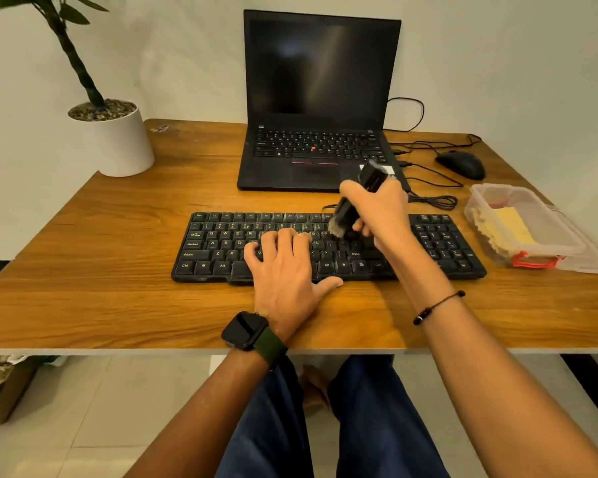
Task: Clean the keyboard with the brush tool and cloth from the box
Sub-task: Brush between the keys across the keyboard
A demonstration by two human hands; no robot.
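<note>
Right hand [377, 215] grips a light, rigid brush [354, 201] mid-handle, soft bristles on the keyboard [446, 243]; left hand [283, 267] lies flat, fingers spread, steadying it.

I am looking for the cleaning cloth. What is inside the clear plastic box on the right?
Inside the clear plastic box lies a folded yellow cloth. Something red shows at the box's far end, too blurred to name. What lies under the cloth is covered.

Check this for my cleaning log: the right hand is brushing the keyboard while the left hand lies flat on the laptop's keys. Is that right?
Not quite. The head view shows the left hand flat on the keyboard itself, not the laptop. The right hand does hold the brush tool on the keyboard.
</note>
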